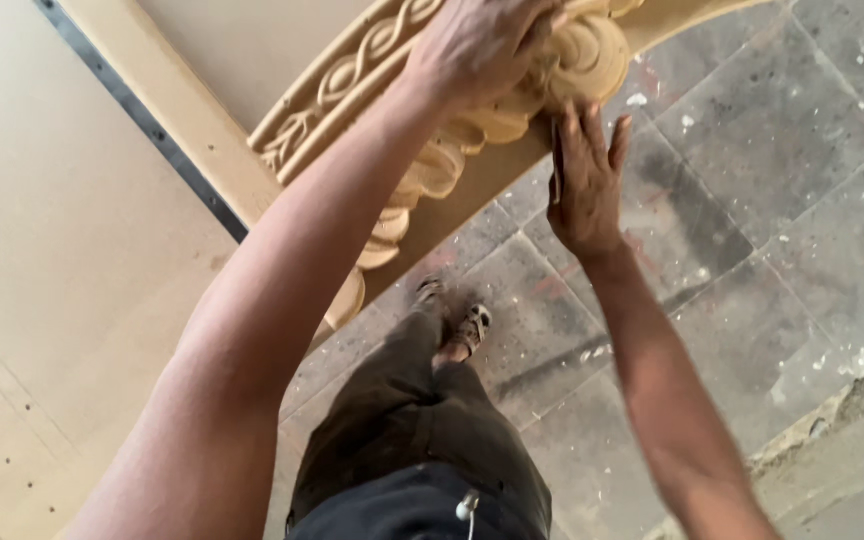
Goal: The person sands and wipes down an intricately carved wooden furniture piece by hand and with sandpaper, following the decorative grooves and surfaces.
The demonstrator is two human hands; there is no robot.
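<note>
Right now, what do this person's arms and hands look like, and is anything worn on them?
Both arms are bare up to the frame's edge: no sleeves, gloves, watch or rings visible. The left hand and right hand are uncovered. Below are dark trousers and a sandal.

No packages, labels, signs or screens anywhere in view.
</note>
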